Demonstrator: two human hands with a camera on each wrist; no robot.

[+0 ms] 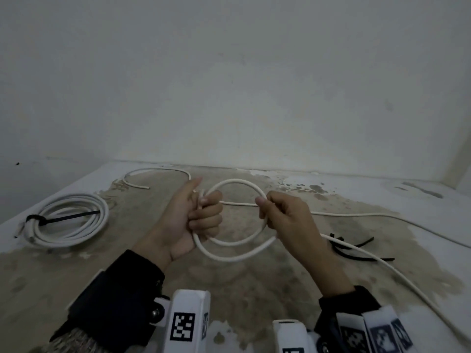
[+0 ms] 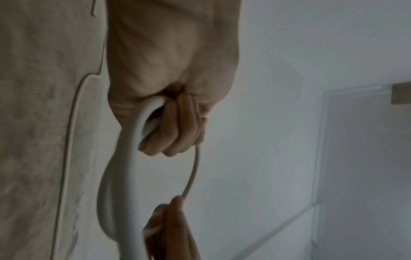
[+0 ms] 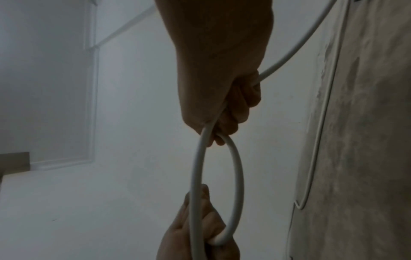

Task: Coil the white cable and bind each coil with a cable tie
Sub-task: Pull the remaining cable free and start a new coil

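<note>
While the left hand [image 1: 188,220] curls its grip round two loops of white cable [image 1: 237,184] above the table [image 1: 254,289], the right hand [image 1: 285,215] pinches the loops' far side; a tied coil [image 1: 68,220] lies left, spare ties [image 1: 356,248] right.

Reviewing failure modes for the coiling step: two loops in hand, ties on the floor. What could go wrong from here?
1. The left hand grips the loops with the thumb raised, so they may spring apart.
2. The right hand pinches the cable; its slack lies over the loose cable ties and may drag them.
</note>
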